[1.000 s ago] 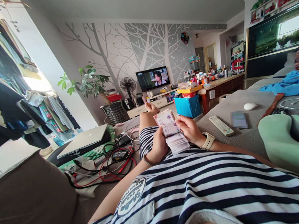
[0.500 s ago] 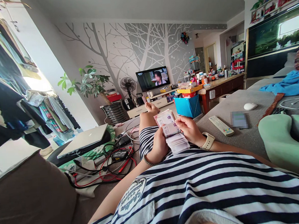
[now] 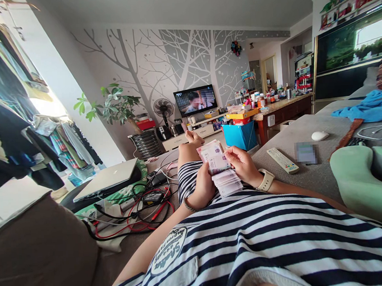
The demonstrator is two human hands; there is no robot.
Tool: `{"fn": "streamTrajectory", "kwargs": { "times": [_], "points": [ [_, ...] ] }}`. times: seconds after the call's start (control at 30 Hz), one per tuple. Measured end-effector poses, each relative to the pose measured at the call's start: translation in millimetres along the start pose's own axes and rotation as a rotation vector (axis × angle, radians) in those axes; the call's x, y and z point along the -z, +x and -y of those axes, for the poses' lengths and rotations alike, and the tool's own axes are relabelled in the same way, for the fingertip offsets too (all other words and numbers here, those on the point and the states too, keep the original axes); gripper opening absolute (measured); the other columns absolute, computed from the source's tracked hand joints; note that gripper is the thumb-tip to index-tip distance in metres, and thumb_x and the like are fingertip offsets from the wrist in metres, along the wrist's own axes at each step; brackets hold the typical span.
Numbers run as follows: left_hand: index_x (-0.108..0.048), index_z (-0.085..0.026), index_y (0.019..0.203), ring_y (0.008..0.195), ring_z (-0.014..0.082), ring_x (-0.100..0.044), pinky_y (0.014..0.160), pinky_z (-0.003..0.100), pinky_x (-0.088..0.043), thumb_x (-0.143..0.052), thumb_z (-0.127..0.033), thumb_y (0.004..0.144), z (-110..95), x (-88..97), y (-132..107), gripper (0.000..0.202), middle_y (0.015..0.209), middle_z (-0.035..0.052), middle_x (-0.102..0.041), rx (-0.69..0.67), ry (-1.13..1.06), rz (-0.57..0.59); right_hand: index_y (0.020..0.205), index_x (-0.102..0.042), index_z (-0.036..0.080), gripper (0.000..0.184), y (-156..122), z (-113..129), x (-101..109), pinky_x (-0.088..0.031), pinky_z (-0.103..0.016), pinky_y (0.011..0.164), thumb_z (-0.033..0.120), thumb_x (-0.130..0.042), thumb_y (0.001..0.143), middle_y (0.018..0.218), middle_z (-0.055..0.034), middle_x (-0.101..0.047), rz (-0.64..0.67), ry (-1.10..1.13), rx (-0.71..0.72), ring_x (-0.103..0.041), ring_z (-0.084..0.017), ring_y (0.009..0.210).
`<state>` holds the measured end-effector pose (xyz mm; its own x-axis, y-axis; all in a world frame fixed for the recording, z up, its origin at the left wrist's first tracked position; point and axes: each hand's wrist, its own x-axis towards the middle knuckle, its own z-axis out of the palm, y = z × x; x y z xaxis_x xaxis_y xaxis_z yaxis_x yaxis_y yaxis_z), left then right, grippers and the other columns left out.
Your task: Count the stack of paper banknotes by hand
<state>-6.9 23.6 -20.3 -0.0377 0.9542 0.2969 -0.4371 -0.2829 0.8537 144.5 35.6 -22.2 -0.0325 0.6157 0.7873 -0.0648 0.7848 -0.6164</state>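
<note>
A wad of banknotes (image 3: 218, 163) is held over my lap between both hands. My left hand (image 3: 204, 186), with a beaded bracelet at the wrist, is closed around the wad's lower left side. At the right edge my right hand (image 3: 244, 165), wearing a cream watch, pinches one note between thumb and fingers. Several notes (image 3: 227, 182) hang fanned downward below my hands, over my striped clothing. Further notes stick up beyond my left thumb. The undersides of the wad are hidden.
Right of me on the grey sofa lie a remote control (image 3: 282, 160), a white mouse (image 3: 320, 135), a blurred card-like item (image 3: 306, 153) and a green neck pillow (image 3: 358, 180). To my left are tangled cables (image 3: 143, 206) and a closed laptop (image 3: 107, 178).
The note under my right fingers, folded toward me half a second ago, now lies flatter against the upper notes. My hands have barely shifted. The television picture differs.
</note>
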Motion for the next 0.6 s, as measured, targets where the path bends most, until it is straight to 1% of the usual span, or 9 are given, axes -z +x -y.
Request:
{"fn": "streamTrajectory", "kwargs": {
  "times": [0.1,0.17,0.23,0.3,0.4,0.5,0.6],
  "points": [
    [-0.073,-0.016,0.084,0.101,0.0294,-0.073,0.092,0.038,-0.058,-0.075,-0.034,0.077,0,-0.5,0,0.019,0.092,0.0082,-0.079,-0.009,0.014,0.017,0.086,-0.064,0.023,0.061,-1,1,1,-0.042,-0.031,0.059,0.082,-0.053,0.095,0.067,0.0002,-0.059,0.018,-0.013,-0.012,-0.052,-0.016,0.059],
    [-0.072,-0.017,0.085,0.103,0.0301,-0.074,0.092,0.039,-0.058,-0.076,-0.035,0.076,1,-0.5,0,0.02,0.092,0.0083,-0.079,0.017,0.001,-0.009,0.083,-0.062,0.023,0.064,-2,2,1,-0.041,-0.031,0.058,0.083,-0.047,0.098,0.059,0.0013,-0.056,0.046,0.008,-0.037,-0.05,-0.016,0.054],
    [-0.072,-0.018,0.085,0.105,0.0304,-0.074,0.094,0.039,-0.057,-0.077,-0.035,0.076,0,-0.8,-1,0.019,0.093,0.0085,-0.08,0.035,-0.002,-0.046,0.081,-0.061,0.023,0.065,-2,2,1,-0.041,-0.031,0.057,0.084,-0.045,0.098,0.054,0.0021,-0.054,0.067,0.02,-0.056,-0.049,-0.016,0.051],
    [-0.073,-0.019,0.087,0.11,0.0312,-0.074,0.097,0.04,-0.057,-0.077,-0.033,0.075,-1,-2.1,-2,0.019,0.097,0.0091,-0.08,0.039,-0.005,-0.049,0.078,-0.059,0.024,0.063,-1,0,1,-0.041,-0.031,0.058,0.083,-0.05,0.096,0.053,0.0025,-0.053,0.054,-0.009,-0.058,-0.049,-0.016,0.051],
    [-0.074,-0.017,0.092,0.117,0.0332,-0.073,0.102,0.043,-0.056,-0.08,-0.034,0.072,-5,-5.2,-7,0.027,0.105,0.0111,-0.081,0.034,-0.031,-0.001,0.075,-0.055,0.024,0.058,2,-6,1,-0.04,-0.03,0.058,0.079,-0.06,0.093,0.058,0.0017,-0.054,-0.022,-0.089,-0.066,-0.051,-0.017,0.056],
    [-0.073,-0.018,0.092,0.118,0.0344,-0.072,0.104,0.045,-0.056,-0.083,-0.032,0.068,-7,-7.7,-10,0.029,0.109,0.0125,-0.081,0.033,-0.034,0.007,0.081,-0.052,0.025,0.051,5,-16,2,-0.037,-0.029,0.057,0.073,-0.066,0.091,0.064,0.0019,-0.056,-0.078,-0.116,-0.109,-0.052,-0.017,0.059],
    [-0.071,-0.021,0.092,0.117,0.0365,-0.073,0.102,0.048,-0.057,-0.084,-0.028,0.066,-6,-8.3,-10,0.031,0.107,0.0117,-0.081,0.051,-0.038,-0.009,0.087,-0.053,0.025,0.047,6,-24,1,-0.037,-0.029,0.056,0.07,-0.066,0.092,0.065,0.0031,-0.055,-0.084,-0.097,-0.142,-0.052,-0.017,0.059]
  ]
}}
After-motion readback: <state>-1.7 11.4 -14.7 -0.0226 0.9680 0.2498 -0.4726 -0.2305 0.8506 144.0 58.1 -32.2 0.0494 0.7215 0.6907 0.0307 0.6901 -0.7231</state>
